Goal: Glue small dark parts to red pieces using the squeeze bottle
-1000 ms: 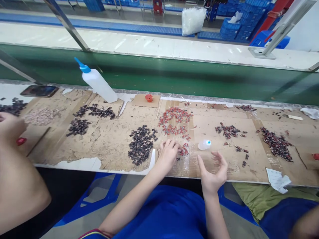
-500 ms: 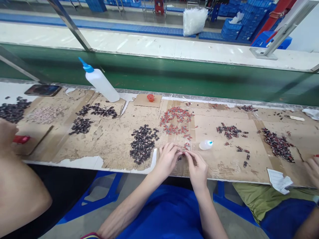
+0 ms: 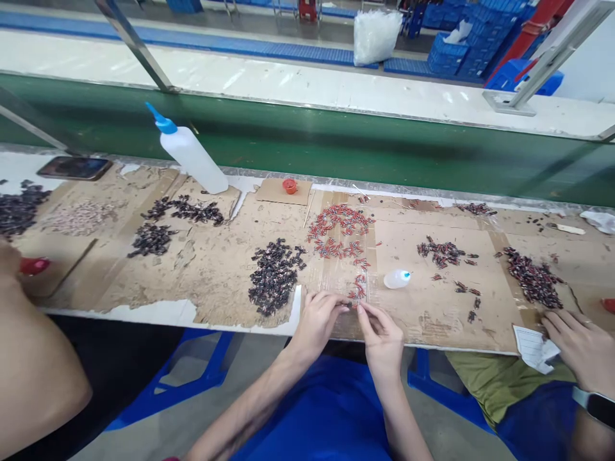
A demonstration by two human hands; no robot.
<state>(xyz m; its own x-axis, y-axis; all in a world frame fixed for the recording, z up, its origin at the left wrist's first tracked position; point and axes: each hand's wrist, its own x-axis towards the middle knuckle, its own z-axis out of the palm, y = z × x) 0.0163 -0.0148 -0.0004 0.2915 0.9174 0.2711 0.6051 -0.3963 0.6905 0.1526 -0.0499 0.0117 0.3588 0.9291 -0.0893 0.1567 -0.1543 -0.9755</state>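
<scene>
My left hand (image 3: 319,320) and my right hand (image 3: 382,333) meet fingertip to fingertip at the near edge of the cardboard-covered bench (image 3: 225,282). Both pinch a tiny dark part between them, too small to name. Just beyond the fingers lie a few red small parts (image 3: 358,287), and a larger spread of red parts (image 3: 339,230) sits farther back. A heap of dark parts (image 3: 275,275) lies left of my left hand. A small clear dropper bottle with a blue tip (image 3: 396,278) lies on its side right of my hands.
A white squeeze bottle with a blue nozzle (image 3: 189,153) leans at the back left, near a phone (image 3: 74,168) and a small red cap (image 3: 289,186). More dark heaps (image 3: 531,278) lie right. A co-worker's hand (image 3: 583,346) rests at the right; another person's arm (image 3: 33,365) fills the left.
My right hand came in from the right, where it was open, and closed against my left fingertips. A co-worker's hand has entered at the right edge onto the bench.
</scene>
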